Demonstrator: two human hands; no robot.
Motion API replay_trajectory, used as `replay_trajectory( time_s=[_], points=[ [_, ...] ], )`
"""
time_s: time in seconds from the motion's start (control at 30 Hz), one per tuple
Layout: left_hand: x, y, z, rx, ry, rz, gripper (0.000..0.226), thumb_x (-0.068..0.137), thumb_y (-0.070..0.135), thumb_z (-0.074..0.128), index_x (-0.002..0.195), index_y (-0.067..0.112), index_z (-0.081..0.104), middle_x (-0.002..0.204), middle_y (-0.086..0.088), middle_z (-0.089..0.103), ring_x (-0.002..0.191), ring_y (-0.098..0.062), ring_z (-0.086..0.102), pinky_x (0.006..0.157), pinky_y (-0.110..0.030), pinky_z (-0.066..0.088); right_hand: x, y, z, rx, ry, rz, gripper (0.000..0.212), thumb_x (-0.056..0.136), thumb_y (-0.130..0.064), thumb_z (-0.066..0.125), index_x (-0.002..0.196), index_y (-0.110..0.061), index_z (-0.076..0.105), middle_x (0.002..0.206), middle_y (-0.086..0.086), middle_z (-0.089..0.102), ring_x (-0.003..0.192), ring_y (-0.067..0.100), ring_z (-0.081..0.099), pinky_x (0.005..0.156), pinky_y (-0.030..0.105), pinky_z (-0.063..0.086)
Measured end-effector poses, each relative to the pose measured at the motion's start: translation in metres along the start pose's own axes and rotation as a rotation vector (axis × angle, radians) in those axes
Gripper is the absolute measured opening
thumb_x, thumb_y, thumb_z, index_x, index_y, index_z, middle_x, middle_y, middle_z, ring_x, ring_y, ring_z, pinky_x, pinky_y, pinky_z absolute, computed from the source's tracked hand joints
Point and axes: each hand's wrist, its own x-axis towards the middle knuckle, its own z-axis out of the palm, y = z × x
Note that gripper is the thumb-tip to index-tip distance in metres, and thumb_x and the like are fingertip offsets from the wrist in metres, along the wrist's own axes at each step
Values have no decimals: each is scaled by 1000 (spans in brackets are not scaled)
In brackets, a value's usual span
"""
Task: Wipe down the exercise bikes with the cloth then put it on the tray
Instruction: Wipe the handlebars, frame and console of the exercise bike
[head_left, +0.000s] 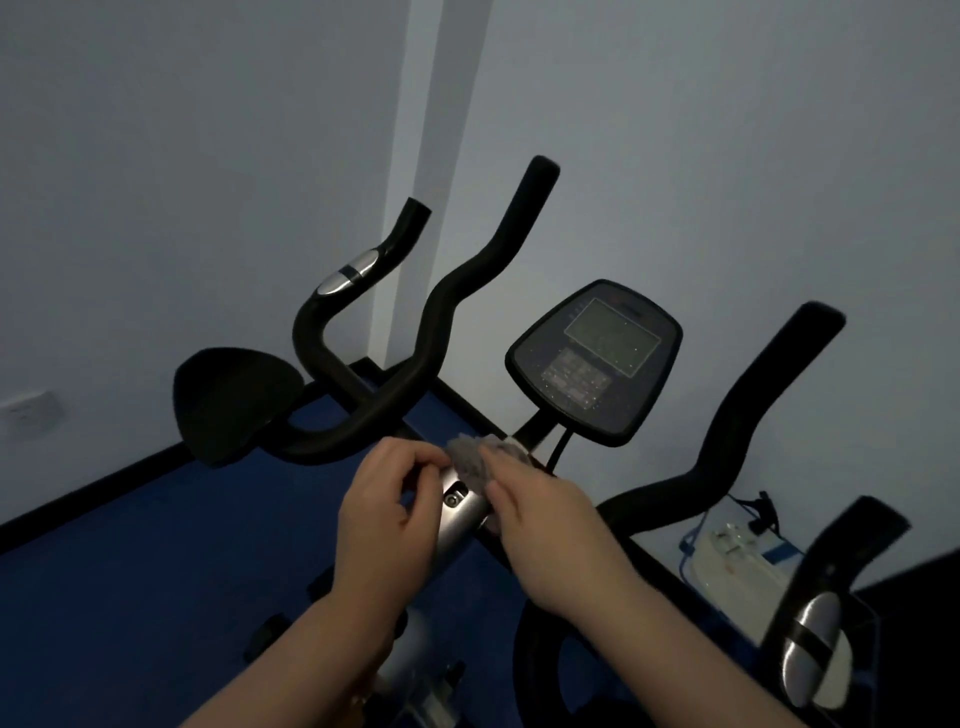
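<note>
A grey cloth (470, 460) lies bunched on the silver stem (457, 519) of the exercise bike in front of me, just below its black handlebars (363, 415). My right hand (550, 525) presses on the cloth's right side and holds it. My left hand (387, 509) is curled at the stem's left side, its fingertips touching the cloth's left edge. The bike's console (597, 364) stands behind my hands. A second set of black handlebars (743, 410) with a silver grip pad (810, 644) is at the right.
A black saddle (228, 405) sits at the left. The floor is blue, with a black skirting along pale walls. A white tray-like box (737, 561) with blue cables rests on the floor by the right wall.
</note>
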Motion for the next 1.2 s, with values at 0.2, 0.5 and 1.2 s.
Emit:
replay_trajectory(
  time_s=[0.2, 0.5, 1.2],
  points=[
    [2, 4, -2, 29, -43, -18, 15, 85, 10, 51, 85, 19, 63, 83, 12, 60, 81, -9, 58, 68, -25, 47, 22, -3, -9, -94, -40, 48, 30, 98, -21, 42, 125, -20, 56, 123, 5, 61, 109, 24, 56, 77, 24, 37],
    [71, 34, 36, 411, -531, -8, 19, 92, 32, 50, 106, 29, 64, 105, 12, 61, 102, -10, 53, 90, -32, 45, 64, 59, -94, -29, 426, 26, 28, 96, -23, 51, 120, -28, 66, 115, -8, 68, 102, 10, 59, 84, 16, 37],
    [67, 16, 50, 513, -669, -131, 25, 90, 44, 42, 104, 38, 61, 102, 17, 62, 99, -5, 55, 82, -32, 51, 171, 123, -77, -675, 3, 5, 60, 103, -39, 19, 152, -19, -8, 161, 0, -10, 148, 26, -7, 117, 45, -5]
  ],
)
